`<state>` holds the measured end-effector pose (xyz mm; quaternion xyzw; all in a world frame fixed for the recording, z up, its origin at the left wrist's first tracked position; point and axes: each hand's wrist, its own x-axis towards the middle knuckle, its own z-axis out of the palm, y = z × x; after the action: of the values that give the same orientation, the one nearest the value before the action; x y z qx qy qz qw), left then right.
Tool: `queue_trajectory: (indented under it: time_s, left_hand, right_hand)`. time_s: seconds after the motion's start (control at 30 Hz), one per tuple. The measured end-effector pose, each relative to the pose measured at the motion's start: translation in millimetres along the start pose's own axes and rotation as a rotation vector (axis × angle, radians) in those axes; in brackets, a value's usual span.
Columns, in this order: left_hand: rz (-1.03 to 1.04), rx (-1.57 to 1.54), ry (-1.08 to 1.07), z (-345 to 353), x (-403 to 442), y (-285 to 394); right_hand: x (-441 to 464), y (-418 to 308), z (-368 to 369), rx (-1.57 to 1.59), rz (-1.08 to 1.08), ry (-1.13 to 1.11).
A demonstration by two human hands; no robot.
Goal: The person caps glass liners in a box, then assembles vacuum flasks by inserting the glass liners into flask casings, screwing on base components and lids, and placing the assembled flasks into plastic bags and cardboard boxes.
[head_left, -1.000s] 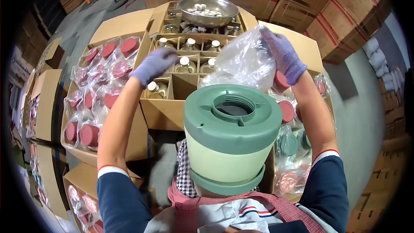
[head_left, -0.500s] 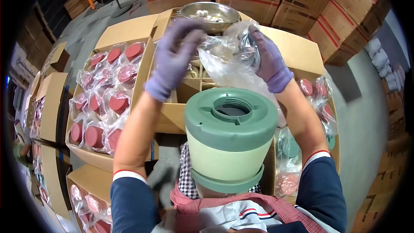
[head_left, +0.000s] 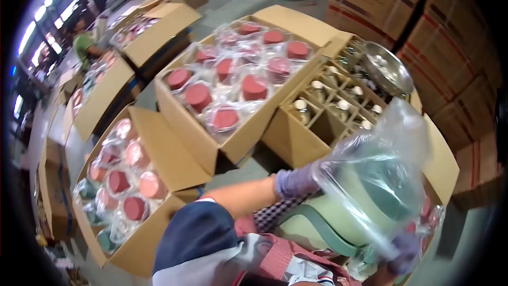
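A clear plastic bag is draped over the darker green top of a pale green plastic container, which lies tilted across my lap. A curved green band or handle shows along the container's side. My left hand, in a purple glove, is closed on the bag's near edge beside the container; its fingertips are partly hidden behind plastic. At the lower right, my gloved right hand grips the other edge of the bag, somewhat blurred.
An open carton of bagged red-lidded containers stands ahead, and another carton sits at lower left. A divided box holds several white-capped bottles, with a metal bowl on it. A person is at far left. Stacked cartons stand behind.
The bag has come from above the divided box down over the container's top. The container has tipped from upright to the right. My hands have moved lower, and my view has swung left.
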<state>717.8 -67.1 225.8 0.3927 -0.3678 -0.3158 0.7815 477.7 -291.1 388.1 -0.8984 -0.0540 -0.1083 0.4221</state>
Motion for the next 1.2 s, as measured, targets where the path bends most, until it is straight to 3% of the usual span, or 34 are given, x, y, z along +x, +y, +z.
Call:
queue_trajectory:
  time_s: [0.07, 0.1, 0.13, 0.17, 0.23, 0.27, 0.3, 0.37, 0.4, 0.43, 0.47, 0.5, 0.53, 0.57, 0.6, 0.63, 0.67, 0.7, 0.73, 0.83, 0.97, 1.07, 1.1, 1.17, 1.2]
  left_hand:
    - [-0.115, -0.348, 0.105, -8, -54, -34]
    - [-0.105, -0.555, 0.188, -7, -72, -33]
    - [-0.079, -0.75, 0.271, -3, -88, -25]
    - [0.029, -0.406, 0.26, -5, -81, -21]
    - [0.212, 0.343, 0.374, -2, -62, 3]
    - [0.261, 0.701, 0.393, 18, -50, 39]
    - [0.345, 1.036, 0.273, 8, -42, 31]
    - [0.148, 1.378, -0.026, -28, -66, -40]
    - [0.21, 1.416, -0.09, -13, -98, -20]
    - [0.283, 1.444, -0.165, -4, -142, 10]
    - [0.221, 1.628, -0.174, 6, -184, 3]
    - [0.18, 1.635, -0.192, 2, -233, -3]
    - [0.171, 1.489, -0.113, 8, -283, -3]
    - [0.153, 1.347, -0.038, 12, -318, -5]
    - [-0.109, 0.947, 0.151, 14, -329, -1]
    - [0.05, 1.054, 0.191, 27, -328, 27]
    - [0.207, 1.169, 0.248, 40, -326, 54]
    - [0.235, 1.026, 0.354, 55, -310, 80]
    - [0.279, 0.969, 0.313, 75, -298, 113]
    - [0.421, 0.838, 0.017, 106, -266, 159]
    - [0.693, 0.84, 0.038, 126, -243, 154]
    - [0.534, 0.669, 0.024, 113, -238, 151]
    - [0.473, 0.643, -0.106, 101, -236, 160]
    - [0.577, 0.783, 0.019, 66, -234, 176]
    - [0.52, 0.973, 0.095, 29, -233, 189]
  right_hand:
    - [-5, -34, 6, -0.057, -0.636, -0.554]
    - [-6, -47, 21, 0.004, -0.74, -0.729]
    - [-11, -65, 42, 0.134, -0.305, -0.801]
    - [-18, -79, 68, 0.254, 0.145, -0.837]
    - [-27, -31, 90, 0.299, -0.428, -0.815]
    - [-38, -21, 102, 0.326, -0.262, -0.762]
    - [-43, -31, 108, 0.379, -0.107, -0.732]
    - [-51, -60, 116, 0.523, 0.21, -0.663]
    - [-78, -41, 132, 0.67, 0.385, -0.613]
    - [-84, -44, 139, 0.377, 0.446, -0.68]
    - [-99, -28, 159, 0.217, 0.469, -0.73]
    - [-122, -16, 182, 0.081, 0.262, -0.589]
    - [-126, -13, 196, -0.231, -0.12, -0.505]
    - [-126, -13, 203, -0.16, -0.058, -0.367]
    - [-142, 18, 201, -0.032, 0.129, -0.346]
    - [-159, 49, 199, 0.1, 0.312, -0.296]
    - [-144, 12, 199, 0.19, 0.46, 0.123]
    - [-145, 34, 196, -0.3, 0.157, 0.236]
    - [-139, 39, 199, -0.342, 0.134, 0.326]
    - [-115, 45, 232, 0.064, 0.262, 0.415]
    - [-79, 56, 282, 0.392, 0.267, 0.468]
    - [-62, 70, 295, 0.469, 0.25, 0.495]
    - [-58, 80, 297, 0.472, 0.239, 0.5]
    - [-52, 109, 300, 0.466, 0.191, 0.508]
    - [-44, 102, 295, 0.512, 0.201, 0.539]
